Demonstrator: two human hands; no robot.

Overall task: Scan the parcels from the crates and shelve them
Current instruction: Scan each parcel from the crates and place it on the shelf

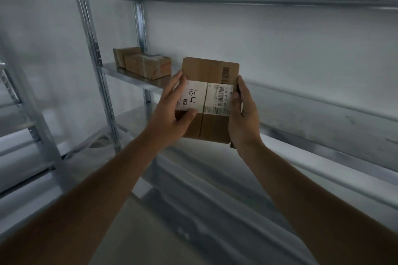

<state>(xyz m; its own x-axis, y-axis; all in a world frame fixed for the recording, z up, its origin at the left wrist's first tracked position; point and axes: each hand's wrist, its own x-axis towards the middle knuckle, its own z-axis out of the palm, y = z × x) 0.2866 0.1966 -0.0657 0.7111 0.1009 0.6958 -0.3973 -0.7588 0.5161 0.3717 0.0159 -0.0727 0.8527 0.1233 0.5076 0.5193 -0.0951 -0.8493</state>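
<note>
A: What's seen far left?
B: A galvanised upright (94, 54) of the shelving unit; just right of it, a cluster of small cardboard boxes (143, 64) is stacked on the middle shelf (129, 75), pushed toward the back wall.

A: And centre frame?
B: A cardboard parcel (210, 101) is held up in front of that shelf, off its surface. "A34" is handwritten on its white label (193, 98); a barcode sticker (219, 100) is stuck alongside.

A: Hands?
B: Parcel's left edge is gripped by the left hand (170, 118), thumb pressed across the label. Right edge is clasped by the right hand (243, 114), fingers wrapped behind.
</note>
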